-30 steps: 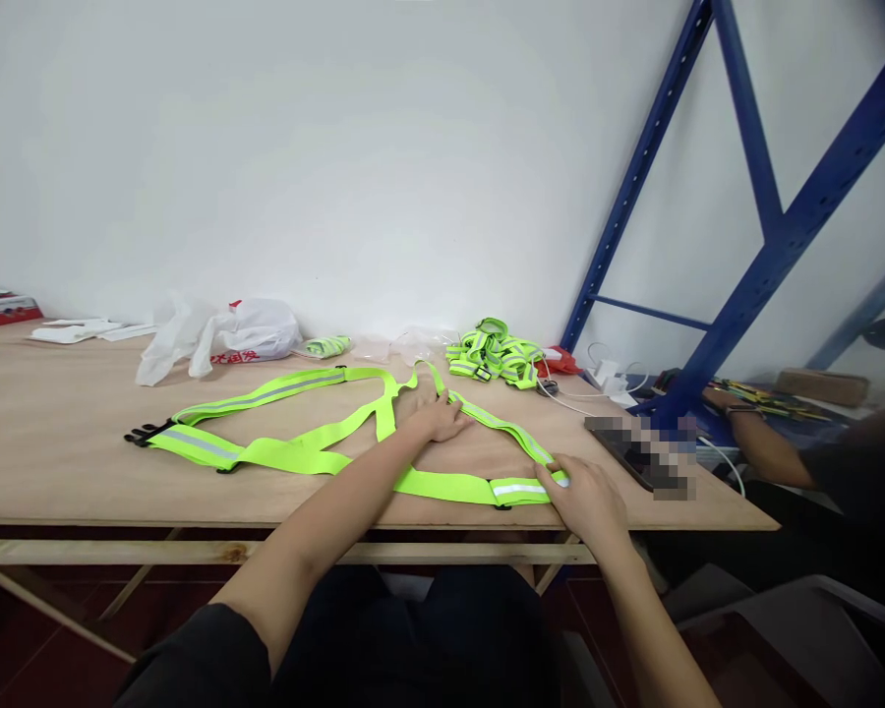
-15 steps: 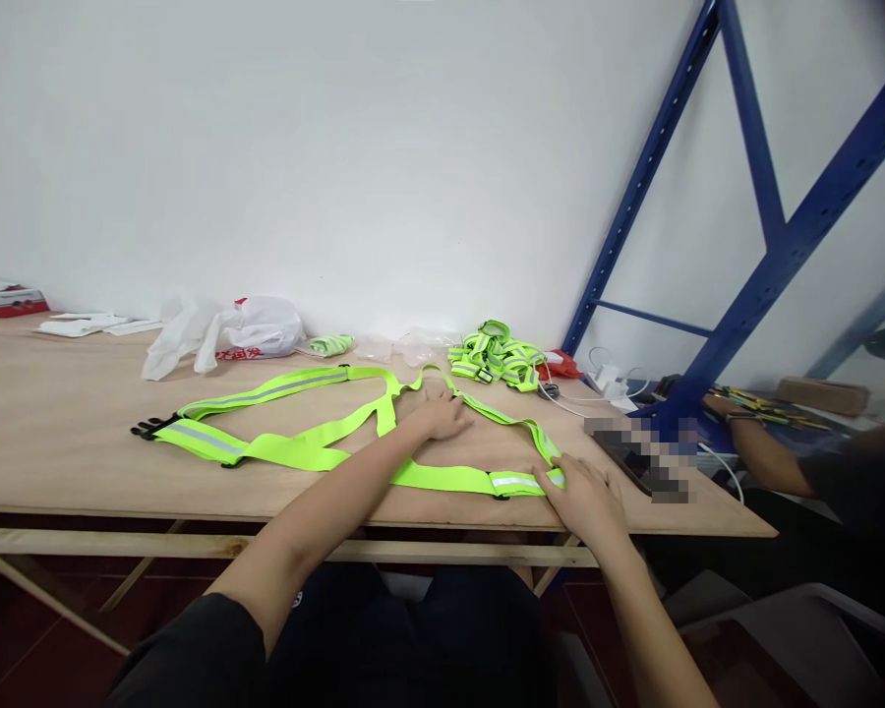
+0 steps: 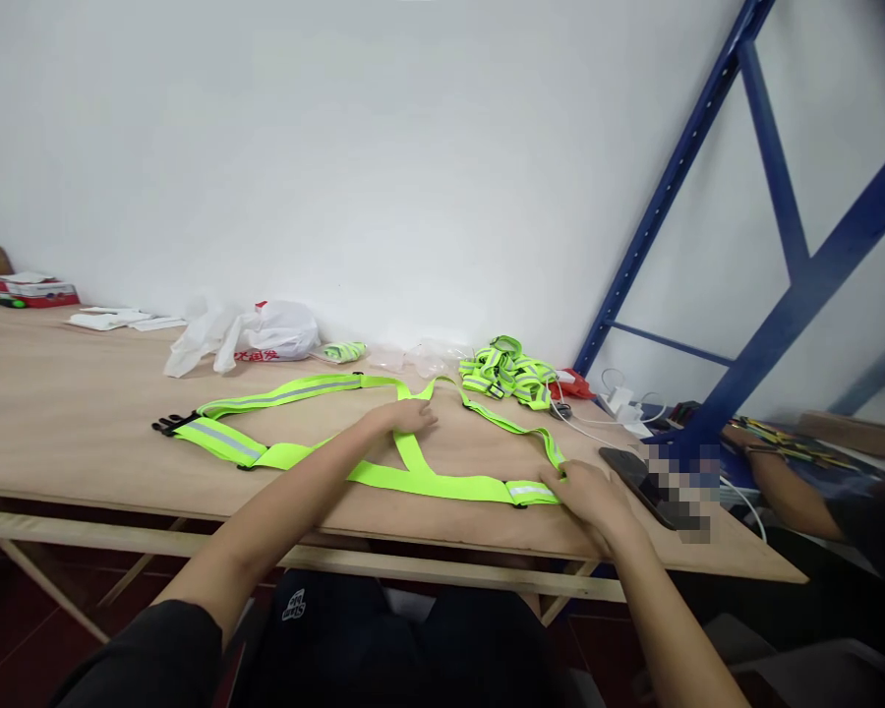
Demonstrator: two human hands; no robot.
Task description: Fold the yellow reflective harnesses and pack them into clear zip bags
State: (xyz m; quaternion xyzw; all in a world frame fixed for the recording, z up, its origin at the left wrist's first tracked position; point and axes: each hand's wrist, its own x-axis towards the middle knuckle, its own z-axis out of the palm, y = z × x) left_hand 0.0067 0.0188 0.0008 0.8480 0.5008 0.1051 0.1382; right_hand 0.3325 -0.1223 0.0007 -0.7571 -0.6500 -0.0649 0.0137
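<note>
Pale wall (image 3: 339, 167) and blue metal frame (image 3: 767, 285) stand behind a wooden surface (image 3: 81, 413), on which your work is laid out. Centred before you is a fluorescent yellow-green strap harness (image 3: 420, 481), spread nearly flat, with grey reflective bands and a black buckle (image 3: 169, 424) at its left end. Your left hand (image 3: 411, 417) lies over the place where the straps meet, palm down, its fingers extended toward the right; whether they pinch the webbing cannot be told. Your right hand (image 3: 594, 495) is at the harness's right end, thumb and fingers bent at the reflective band; their grip, partly hidden, cannot be determined. Beyond the harness, near the wall, are a white plastic bag (image 3: 284, 332) with red lettering, a small packet (image 3: 341, 351) of similar colour and a heap of like straps (image 3: 505, 372). Just beside your right hand lies a dark phone (image 3: 626, 474), partly pixelated. At far right, a co-worker's forearm (image 3: 789, 492) rests near the frame.
</note>
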